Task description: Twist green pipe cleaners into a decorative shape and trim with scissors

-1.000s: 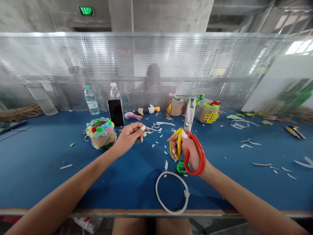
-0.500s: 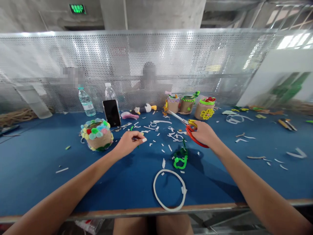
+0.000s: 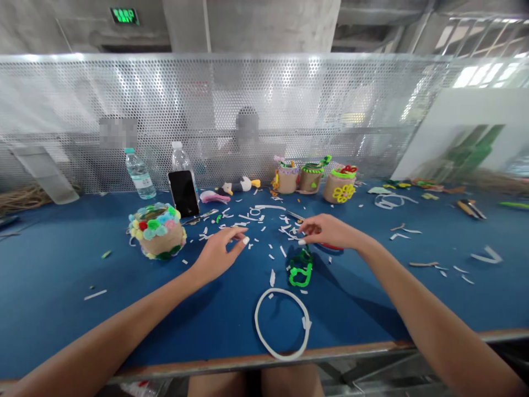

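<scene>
My left hand (image 3: pixel 225 248) hovers over the blue table, fingers apart and nothing in them, right of a burlap pot (image 3: pixel 159 231) trimmed with coloured pompoms. The scissors (image 3: pixel 333 247) lie on the table, mostly hidden under my right hand (image 3: pixel 324 230), whose fingers are parted and bent above them. Just below that hand is a bent green fuzzy stem (image 3: pixel 301 274). A white ring (image 3: pixel 257 320) lies at the table's front edge. White scraps (image 3: pixel 283 251) are scattered between the hands.
Three decorated jars (image 3: pixel 311 179) stand at the back. A phone (image 3: pixel 184 193) leans on a bottle (image 3: pixel 180 157), with another bottle (image 3: pixel 140 175) to its left. A perforated metal screen (image 3: pixel 289 99) runs behind. An orange-handled cutter (image 3: pixel 467 208) lies far right.
My right hand has let go of the scissors, which now rest on the table, and has moved left. The fingers of my left hand have opened from a pinch. The view has shifted slightly.
</scene>
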The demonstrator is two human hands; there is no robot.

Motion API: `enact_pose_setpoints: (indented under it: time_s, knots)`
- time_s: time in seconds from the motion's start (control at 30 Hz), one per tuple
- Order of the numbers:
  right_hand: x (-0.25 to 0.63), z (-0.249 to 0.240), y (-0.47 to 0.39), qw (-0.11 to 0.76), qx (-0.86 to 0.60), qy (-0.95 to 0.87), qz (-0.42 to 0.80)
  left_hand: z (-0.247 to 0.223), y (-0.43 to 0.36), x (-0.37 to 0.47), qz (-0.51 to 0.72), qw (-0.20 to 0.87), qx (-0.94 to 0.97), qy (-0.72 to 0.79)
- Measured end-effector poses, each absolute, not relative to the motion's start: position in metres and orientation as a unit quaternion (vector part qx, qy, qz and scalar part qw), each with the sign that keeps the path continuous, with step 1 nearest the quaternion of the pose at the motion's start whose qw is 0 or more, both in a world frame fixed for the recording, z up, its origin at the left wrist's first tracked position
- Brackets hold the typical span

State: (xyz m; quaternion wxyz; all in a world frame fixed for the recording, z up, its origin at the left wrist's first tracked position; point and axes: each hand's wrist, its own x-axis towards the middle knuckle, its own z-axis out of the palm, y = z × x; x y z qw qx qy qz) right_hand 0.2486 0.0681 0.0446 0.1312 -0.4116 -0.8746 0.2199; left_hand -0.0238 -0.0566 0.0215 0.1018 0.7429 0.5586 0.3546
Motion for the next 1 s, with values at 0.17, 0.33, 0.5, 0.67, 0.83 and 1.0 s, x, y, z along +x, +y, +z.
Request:
enact_pose_setpoints:
  time_s: [0.17, 0.33, 0.5, 0.67, 0.83, 1.0]
  knots:
    - [0.236, 0.037, 0.061, 0.199, -0.381, -0.858, 0.281, 0.022, -0.071, -0.005, 0.34, 0.088, 0.786, 0.508]
    - [0.208, 0.032, 0.034, 0.316, -0.35, -0.817, 0.332, 0.018, -0.079, 0.008, 0.356, 0.098, 0.772, 0.518]
    - [0.187, 0.018, 0.011, 0.316, -0.285, -0.805, 0.415, 0.011, -0.078, 0.015, 0.367, 0.104, 0.755, 0.534]
    - [0.187, 0.017, 0.009, 0.305, -0.256, -0.794, 0.459, 0.01, -0.075, 0.012, 0.361, 0.093, 0.754, 0.541]
    - [0.194, 0.026, 0.017, 0.344, -0.278, -0.771, 0.459, 0.008, -0.073, 0.008, 0.333, 0.093, 0.764, 0.544]
    - [0.197, 0.03, 0.022, 0.38, -0.292, -0.752, 0.453, 0.009, -0.073, 0.004, 0.331, 0.091, 0.763, 0.547]
